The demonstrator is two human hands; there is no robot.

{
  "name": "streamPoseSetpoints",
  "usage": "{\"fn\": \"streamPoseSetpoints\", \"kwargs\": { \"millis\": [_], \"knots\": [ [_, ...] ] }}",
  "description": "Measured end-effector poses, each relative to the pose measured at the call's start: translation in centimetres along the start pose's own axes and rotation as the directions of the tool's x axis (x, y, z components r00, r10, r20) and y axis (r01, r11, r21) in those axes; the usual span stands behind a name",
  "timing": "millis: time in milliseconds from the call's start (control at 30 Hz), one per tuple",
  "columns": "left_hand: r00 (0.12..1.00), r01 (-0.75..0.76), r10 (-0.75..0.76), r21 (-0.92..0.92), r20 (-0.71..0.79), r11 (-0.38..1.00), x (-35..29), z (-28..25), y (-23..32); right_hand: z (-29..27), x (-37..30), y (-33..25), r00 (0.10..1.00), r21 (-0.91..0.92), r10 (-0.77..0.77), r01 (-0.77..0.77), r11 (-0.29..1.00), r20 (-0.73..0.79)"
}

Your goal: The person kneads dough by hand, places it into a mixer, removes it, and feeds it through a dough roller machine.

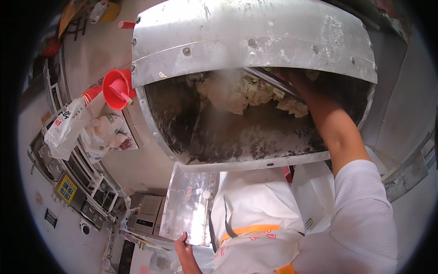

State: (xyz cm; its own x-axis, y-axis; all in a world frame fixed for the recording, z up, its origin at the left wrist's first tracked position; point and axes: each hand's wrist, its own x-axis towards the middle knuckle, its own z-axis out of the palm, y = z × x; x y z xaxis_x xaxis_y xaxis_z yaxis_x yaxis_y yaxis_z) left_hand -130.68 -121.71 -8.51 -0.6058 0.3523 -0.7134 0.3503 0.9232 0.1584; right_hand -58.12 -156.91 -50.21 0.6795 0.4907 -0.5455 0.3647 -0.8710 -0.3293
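Note:
My right arm reaches deep into a large metal mixer tub (pixel 255 166). My right hand (pixel 289 76) is in shadow beneath the tub's upper rim, beside a slanting metal bar (pixel 273 81); its fingers are hidden. Clumps of pale, crumbly dough (pixel 246 93) lie at the back of the tub, close to that hand. Whitish residue coats the dark inner wall. Low in the view, my left hand (pixel 184 246) is at the lower edge of a shiny metal panel (pixel 185 205). Its thumb points up, but the other fingers are mostly hidden, so its grip is unclear.
A red bucket (pixel 114 97) with a pink scoop (pixel 119 87) stands left of the mixer, near white plastic bags (pixel 68 125). A beige box-like appliance (pixel 148 212) is at the lower left. White sacks (pixel 312 192) stand below the tub on the right.

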Motion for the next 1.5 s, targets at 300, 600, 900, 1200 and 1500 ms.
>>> {"fn": "streamPoseSetpoints", "kwargs": {
  "millis": [300, 600, 900, 1200, 1500],
  "knots": [
    [0.999, 0.045, -0.043, -0.075, 0.033, 0.996, 0.7, -1.4, -0.9, 0.1, 1.1, -1.1, 0.999, -0.011, 0.034, -0.033, 0.999, 0.038],
    [1.0, 0.011, -0.012, 0.005, 0.025, 1.0, 1.4, -1.5, -1.5, 0.0, 1.7, -1.4, 0.998, -0.017, 0.042, -0.041, 0.999, 0.04],
    [1.0, -0.026, 0.026, -0.053, 0.007, 0.998, -1.9, 0.4, -1.4, 0.3, 3.0, -1.6, 0.992, -0.035, 0.101, -0.098, 0.995, 0.073],
    [0.998, -0.049, 0.054, -0.139, 0.03, 0.989, -1.1, -1.6, -3.7, -12.2, -6.3, -3.9, 0.993, 0.74, -0.012, -0.078, 0.668, 0.116],
    [0.975, -0.196, 0.212, -0.18, 0.07, 0.964, -3.7, -3.0, -1.6, -11.8, -16.1, -2.7, 0.943, 0.997, 0.326, 0.036, 0.072, -0.058]
  ]
}}
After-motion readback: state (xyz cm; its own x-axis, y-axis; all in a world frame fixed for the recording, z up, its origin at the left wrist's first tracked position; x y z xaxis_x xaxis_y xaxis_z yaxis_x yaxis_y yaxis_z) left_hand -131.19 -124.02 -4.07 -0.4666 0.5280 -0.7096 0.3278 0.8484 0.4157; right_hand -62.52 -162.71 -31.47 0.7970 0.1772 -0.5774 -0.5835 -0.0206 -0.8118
